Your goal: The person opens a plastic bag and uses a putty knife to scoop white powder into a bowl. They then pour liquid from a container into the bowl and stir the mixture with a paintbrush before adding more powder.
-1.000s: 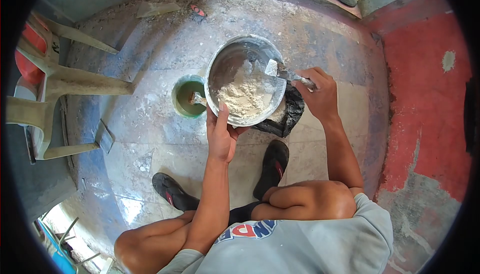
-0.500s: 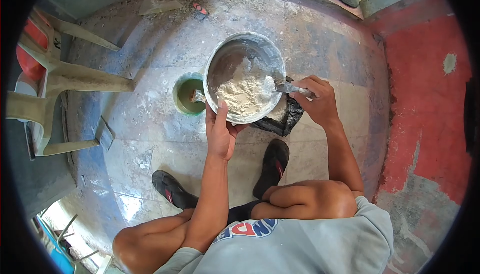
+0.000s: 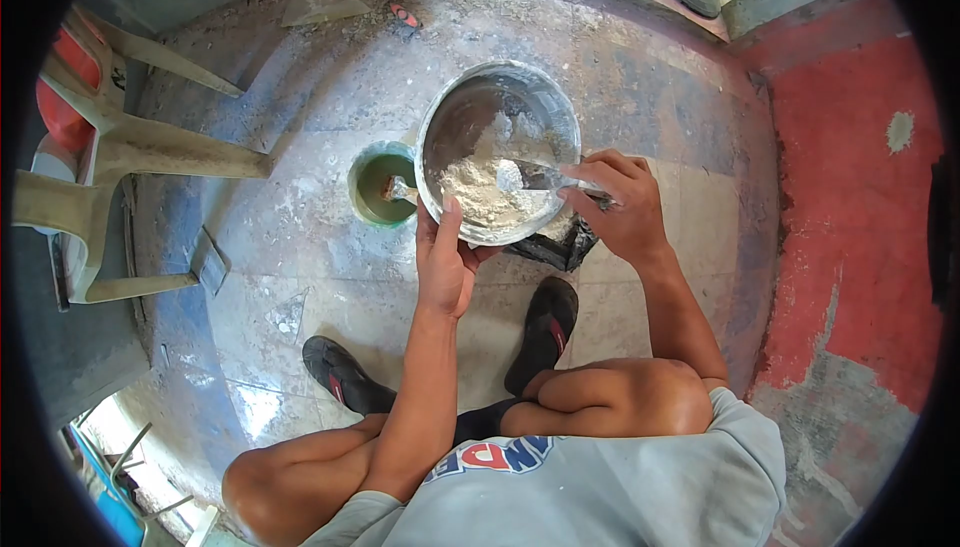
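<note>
A round, pale-coated bucket (image 3: 432, 112) is tipped toward me, with cream-coloured powder (image 3: 480, 197) heaped along its near side. My left hand (image 3: 446, 262) grips its near rim, thumb over the edge and fingers underneath. In my right hand (image 3: 632, 202) is a putty knife (image 3: 540, 177), pinched by its handle, its blade reaching over the right rim into the bucket. White material covers the blade's tip, just above the powder. A smaller green pail (image 3: 362, 182) stands left of the bucket, with a brush (image 3: 398, 190) leaning in its murky liquid.
Behind the bucket's lower right lies a crumpled black plastic bag (image 3: 550, 250). A plastic chair (image 3: 170, 152) is at left, near a flat square piece (image 3: 210, 265). Rubble and a red object (image 3: 404, 15) lie along the far wall. A red wall (image 3: 850, 207) bounds the right.
The putty knife has moved left, deeper into the bucket, and my right hand has followed it. The bucket has shifted slightly right and up, with my left hand still on its rim.
</note>
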A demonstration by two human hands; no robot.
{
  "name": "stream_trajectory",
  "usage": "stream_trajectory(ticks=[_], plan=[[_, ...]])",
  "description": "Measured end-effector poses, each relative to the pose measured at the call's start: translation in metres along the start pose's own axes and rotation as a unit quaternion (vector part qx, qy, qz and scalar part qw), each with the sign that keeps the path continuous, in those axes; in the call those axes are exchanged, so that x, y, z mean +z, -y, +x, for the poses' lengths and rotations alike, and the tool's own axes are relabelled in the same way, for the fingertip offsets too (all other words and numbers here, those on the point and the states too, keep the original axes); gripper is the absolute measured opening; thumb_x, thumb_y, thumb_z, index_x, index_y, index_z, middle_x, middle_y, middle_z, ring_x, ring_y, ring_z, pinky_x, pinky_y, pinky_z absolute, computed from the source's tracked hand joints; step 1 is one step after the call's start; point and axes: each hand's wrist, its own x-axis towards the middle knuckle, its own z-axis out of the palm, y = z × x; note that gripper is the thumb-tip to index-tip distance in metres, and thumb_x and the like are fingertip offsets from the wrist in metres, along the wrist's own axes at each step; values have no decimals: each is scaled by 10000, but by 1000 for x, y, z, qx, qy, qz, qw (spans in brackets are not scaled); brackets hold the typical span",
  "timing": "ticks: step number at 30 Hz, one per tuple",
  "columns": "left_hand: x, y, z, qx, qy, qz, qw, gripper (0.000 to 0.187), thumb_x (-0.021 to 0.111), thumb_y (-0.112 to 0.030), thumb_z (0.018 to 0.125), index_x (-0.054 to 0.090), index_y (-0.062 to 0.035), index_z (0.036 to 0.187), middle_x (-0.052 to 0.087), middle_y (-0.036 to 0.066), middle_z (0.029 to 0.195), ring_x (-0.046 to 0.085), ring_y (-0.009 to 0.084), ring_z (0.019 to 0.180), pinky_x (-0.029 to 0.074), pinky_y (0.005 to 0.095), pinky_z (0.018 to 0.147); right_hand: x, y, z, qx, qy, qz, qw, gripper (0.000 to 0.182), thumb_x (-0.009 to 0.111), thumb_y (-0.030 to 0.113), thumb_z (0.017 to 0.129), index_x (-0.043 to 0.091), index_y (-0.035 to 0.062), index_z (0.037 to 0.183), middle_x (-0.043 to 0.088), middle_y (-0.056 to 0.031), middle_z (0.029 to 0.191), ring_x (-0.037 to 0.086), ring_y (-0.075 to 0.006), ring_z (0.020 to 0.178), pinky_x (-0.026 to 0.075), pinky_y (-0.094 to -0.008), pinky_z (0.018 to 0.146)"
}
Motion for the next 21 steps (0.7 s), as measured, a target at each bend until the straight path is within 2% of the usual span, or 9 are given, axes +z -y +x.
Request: stream_trajectory(ticks=[3, 10, 12, 16, 18, 19, 21], plan=[[-1, 1, 0, -3, -1, 0, 1000, 537, 577, -350, 1122, 369, -182, 1588, 609, 106, 1442, 717, 257, 1189, 688, 415, 846, 2, 3, 3, -39, -1, -41, 998, 230, 867, 179, 826, 800, 180, 1045, 717, 12, 934, 690, -187, 869, 460, -358, 854], [-2, 1, 0, -1, 3, 0, 1000, 542, 581, -352, 1120, 370, -189, 1592, 612, 103, 1440, 717, 254, 1189, 687, 409, 842, -2, 1, 3, -26, 9, -58, 998, 213, 861, 190, 834, 802, 174, 1038, 722, 11, 936, 692, -185, 862, 459, -356, 851], [-1, 0, -1, -3, 1, 0, 1000, 546, 580, -353, 1120, 367, -184, 1593, 615, 106, 1435, 718, 255, 1187, 688, 409, 842, -2, 0, 3, 33, 27, 3, 999, 224, 867, 182, 832, 803, 159, 1045, 734, 3, 946, 699, -199, 862, 459, -359, 855], [-1, 1, -1, -6, 3, -1, 1000, 558, 579, -351, 1120, 354, -172, 1599, 615, 114, 1436, 717, 259, 1189, 690, 411, 845, -4, -1, 9, 69, 0, 71, 995, 243, 877, 173, 825, 802, 143, 1054, 742, -8, 952, 707, -213, 869, 458, -355, 855], [-1, 2, -1, -10, 4, -1, 1000, 559, 579, -352, 1120, 354, -172, 1599, 613, 115, 1439, 715, 262, 1193, 690, 416, 849, -3, 3, 15, 6, -68, -18, 997, 255, 882, 161, 818, 803, 151, 1060, 740, -8, 955, 712, -201, 896, 460, -351, 858], [-1, 3, -1, -12, 3, -1, 1000, 560, 579, -353, 1120, 353, -173, 1599, 611, 115, 1442, 714, 265, 1197, 689, 422, 853, 0, 3, 17, 8, -68, -19, 997, 255, 882, 161, 818, 803, 151, 1060, 740, -8, 955, 712, -201, 896, 460, -351, 858], [-1, 4, 0, -13, 2, -1, 1000, 553, 577, -348, 1121, 356, -171, 1596, 612, 117, 1440, 712, 271, 1201, 690, 434, 857, 5, 2, 20, -53, -67, -108, 990, 280, 894, 118, 787, 810, 135, 1053, 747, -9, 972, 710, -202, 898, 469, -342, 879]])
